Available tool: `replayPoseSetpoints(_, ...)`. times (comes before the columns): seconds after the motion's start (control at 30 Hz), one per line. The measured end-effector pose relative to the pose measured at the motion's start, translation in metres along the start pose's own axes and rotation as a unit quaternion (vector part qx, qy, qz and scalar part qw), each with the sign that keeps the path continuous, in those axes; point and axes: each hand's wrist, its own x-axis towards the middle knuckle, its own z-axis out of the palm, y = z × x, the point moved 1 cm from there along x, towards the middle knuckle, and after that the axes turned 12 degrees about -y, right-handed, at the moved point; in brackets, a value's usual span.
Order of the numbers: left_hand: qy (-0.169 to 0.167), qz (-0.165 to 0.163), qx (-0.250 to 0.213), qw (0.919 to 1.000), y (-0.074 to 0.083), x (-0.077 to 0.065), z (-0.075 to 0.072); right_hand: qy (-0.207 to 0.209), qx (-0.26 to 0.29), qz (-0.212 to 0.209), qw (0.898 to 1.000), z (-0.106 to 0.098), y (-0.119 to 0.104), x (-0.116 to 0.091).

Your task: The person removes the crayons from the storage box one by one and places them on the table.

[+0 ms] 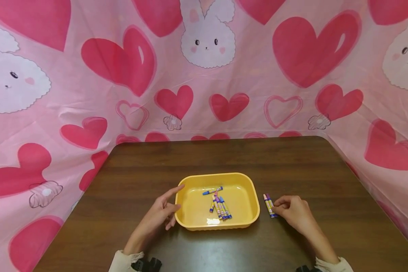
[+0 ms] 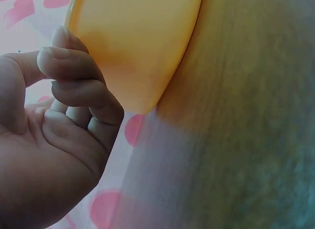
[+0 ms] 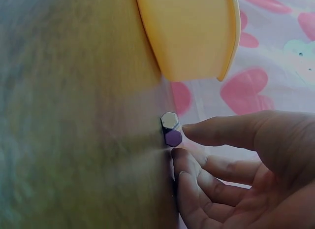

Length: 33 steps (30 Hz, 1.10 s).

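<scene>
My left hand holds the left rim of a yellow plastic tray; the thumb and index finger lie at the rim, the other fingers curl below. Several crayons with yellow-and-blue wrappers lie loosely piled inside, and a blue-tipped crayon lies behind the pile. To the right of the tray, two crayons rest side by side on the table: a peach crayon and a purple crayon. My right hand pinches the purple one near its closer end; the fingertips partly hide it.
The dark wooden table has rounded far corners. A pink cloth with hearts and rabbits hangs behind it and along both sides. A black wrist strap sits on the left forearm, by a cream sleeve.
</scene>
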Motion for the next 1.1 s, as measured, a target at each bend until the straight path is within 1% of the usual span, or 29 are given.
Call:
replayPoseSetpoints(0.17, 0.001, 0.002, 0.002, 1.0, 0.001, -0.001, 0.0, -0.005, 0.002, 0.002, 1.0, -0.001, -0.003, -0.001)
replayPoseSetpoints(0.3, 0.003, 0.001, 0.004, 1.0, 0.002, -0.001, 0.0, -0.003, 0.007, 0.015, 1.0, -0.004, -0.004, -0.003)
replayPoseSetpoints(0.4, 0.003, -0.003, 0.001, 1.0, 0.002, 0.0, 0.001, 0.008, -0.004, 0.024, 1.0, -0.006, -0.006, -0.005)
replayPoseSetpoints(0.5, 0.002, -0.004, -0.001, 1.0, 0.001, 0.0, 0.002, 0.025, -0.02, 0.021, 0.999, -0.007, -0.011, -0.007)
replayPoseSetpoints(0.7, 0.006, -0.002, 0.002, 1.0, 0.001, 0.0, 0.002, 0.065, -0.031, -0.016, 0.997, -0.007, -0.031, -0.011)
replayPoseSetpoints(0.93, 0.008, -0.008, -0.003, 0.9999, 0.002, 0.0, 0.003, 0.12, -0.051, -0.074, 0.989, -0.014, -0.063, -0.013)
replayPoseSetpoints(1.03, 0.005, -0.002, 0.0, 1.0, 0.002, 0.0, 0.002, 0.125, -0.055, -0.097, 0.986, -0.015, -0.078, -0.01)
replayPoseSetpoints(1.1, 0.002, 0.004, 0.004, 1.0, 0.002, 0.0, 0.002, 0.121, -0.057, -0.11, 0.985, -0.013, -0.086, -0.007)
